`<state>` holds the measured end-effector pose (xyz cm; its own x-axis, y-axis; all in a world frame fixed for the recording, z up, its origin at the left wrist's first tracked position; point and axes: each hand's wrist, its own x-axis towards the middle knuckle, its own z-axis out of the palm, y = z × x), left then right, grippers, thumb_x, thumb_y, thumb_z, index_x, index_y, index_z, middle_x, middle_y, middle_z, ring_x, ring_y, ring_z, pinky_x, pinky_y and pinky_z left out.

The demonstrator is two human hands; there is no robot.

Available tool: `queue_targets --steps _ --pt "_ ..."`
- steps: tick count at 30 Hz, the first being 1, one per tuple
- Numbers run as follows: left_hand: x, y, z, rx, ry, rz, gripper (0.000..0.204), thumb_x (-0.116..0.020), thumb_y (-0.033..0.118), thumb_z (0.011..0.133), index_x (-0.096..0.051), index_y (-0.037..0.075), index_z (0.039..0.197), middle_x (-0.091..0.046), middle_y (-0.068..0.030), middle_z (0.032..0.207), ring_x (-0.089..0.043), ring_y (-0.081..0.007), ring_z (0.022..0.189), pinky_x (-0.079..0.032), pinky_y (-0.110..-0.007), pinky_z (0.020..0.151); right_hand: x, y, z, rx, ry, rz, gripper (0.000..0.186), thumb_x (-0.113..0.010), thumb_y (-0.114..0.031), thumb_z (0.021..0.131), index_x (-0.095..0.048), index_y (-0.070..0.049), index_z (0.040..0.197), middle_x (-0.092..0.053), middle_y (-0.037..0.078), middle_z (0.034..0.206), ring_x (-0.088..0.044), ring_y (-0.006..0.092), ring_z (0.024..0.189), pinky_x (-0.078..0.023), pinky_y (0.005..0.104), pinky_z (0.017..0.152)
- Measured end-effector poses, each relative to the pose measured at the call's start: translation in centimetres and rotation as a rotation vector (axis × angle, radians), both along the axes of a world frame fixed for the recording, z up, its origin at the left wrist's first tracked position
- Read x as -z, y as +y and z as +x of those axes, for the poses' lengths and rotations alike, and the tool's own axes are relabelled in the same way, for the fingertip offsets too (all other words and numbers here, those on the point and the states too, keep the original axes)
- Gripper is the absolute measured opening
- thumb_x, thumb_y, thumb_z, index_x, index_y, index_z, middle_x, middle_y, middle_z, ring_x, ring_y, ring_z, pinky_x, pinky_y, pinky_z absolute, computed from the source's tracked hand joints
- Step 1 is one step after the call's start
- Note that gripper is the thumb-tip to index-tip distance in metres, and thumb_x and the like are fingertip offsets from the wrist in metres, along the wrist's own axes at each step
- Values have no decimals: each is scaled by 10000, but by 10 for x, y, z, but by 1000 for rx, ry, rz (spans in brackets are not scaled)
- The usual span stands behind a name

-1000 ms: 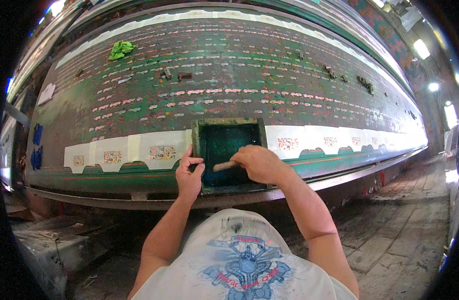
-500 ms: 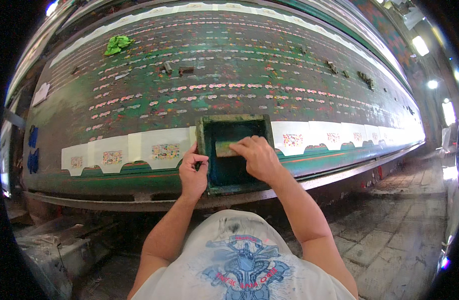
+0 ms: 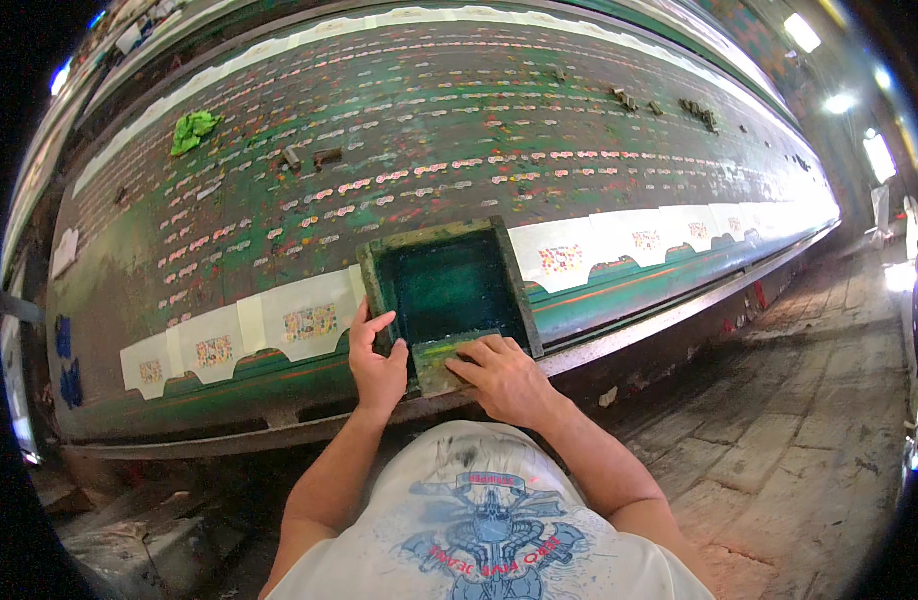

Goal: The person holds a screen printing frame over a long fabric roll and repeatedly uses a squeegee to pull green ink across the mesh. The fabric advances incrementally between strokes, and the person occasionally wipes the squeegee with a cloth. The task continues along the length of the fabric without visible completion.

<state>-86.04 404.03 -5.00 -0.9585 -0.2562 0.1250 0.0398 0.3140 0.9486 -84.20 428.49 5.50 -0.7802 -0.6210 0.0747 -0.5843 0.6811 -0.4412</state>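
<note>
One frame point(image 3: 434, 233), left hand point(image 3: 379, 372) clasping; right hand point(image 3: 505, 380) probably pinching one board point(image 3: 437, 368) (partly hidden).

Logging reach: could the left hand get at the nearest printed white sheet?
Probably yes: the printed white sheet lies beside the left hand, nothing visible between, though that hand holds the frame.

printing workshop; long paint-stained table point(image 3: 109, 290); square frame point(image 3: 520, 290); printed white pieces point(image 3: 562, 258); grimy floor point(image 3: 759, 450) (paved, perhaps; blurred)
</note>
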Motion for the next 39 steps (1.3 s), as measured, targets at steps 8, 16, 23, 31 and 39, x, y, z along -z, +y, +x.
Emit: queue_targets --steps 8,16,23,31,39 --pt "-3 8 -2 -79 -2 112 292 -687 -142 786 -767 5 1025 -503 -294 1757 -485 -390 1643 -367 -457 1314 21 60 13 381 135 -342 401 -863 -126 958 -785 -84 1349 -702 183 1468 -611 419 1449 -506 534 1198" --pt "-9 98 -15 -46 116 180 247 -692 -160 798 -719 24 961 -448 -302 1792 -440 -382 1674 -339 -454 1323 41 166 11 528 -57 -646 365 -817 -81 984 -793 -43 1346 -734 203 1469 -641 428 1437 -488 524 1228" --pt "8 201 -41 -72 37 283 252 -689 -166 777 -718 25 938 -438 -286 1808 -544 -293 1584 -451 -366 1195 49 269 -11 489 -7 -672 350 -835 -139 985 -804 -60 1325 -772 186 1408 -633 454 1444 -474 558 1237" --pt "11 228 -48 -52 27 377 284 -711 -172 737 -688 25 940 -519 -213 1778 -653 -247 1442 -507 -367 1129 52 327 -22 354 -93 -743 365 -844 -90 976 -797 -60 1337 -760 186 1438 -613 449 1472 -466 564 1247" --pt "14 227 -47 -50 26 444 289 -713 -194 726 -684 37 898 -492 -220 1794 -617 -266 1504 -496 -383 1156 45 338 -26 339 -133 -747 367 -832 -62 971 -793 -33 1336 -752 197 1448 -610 438 1478 -465 557 1256"
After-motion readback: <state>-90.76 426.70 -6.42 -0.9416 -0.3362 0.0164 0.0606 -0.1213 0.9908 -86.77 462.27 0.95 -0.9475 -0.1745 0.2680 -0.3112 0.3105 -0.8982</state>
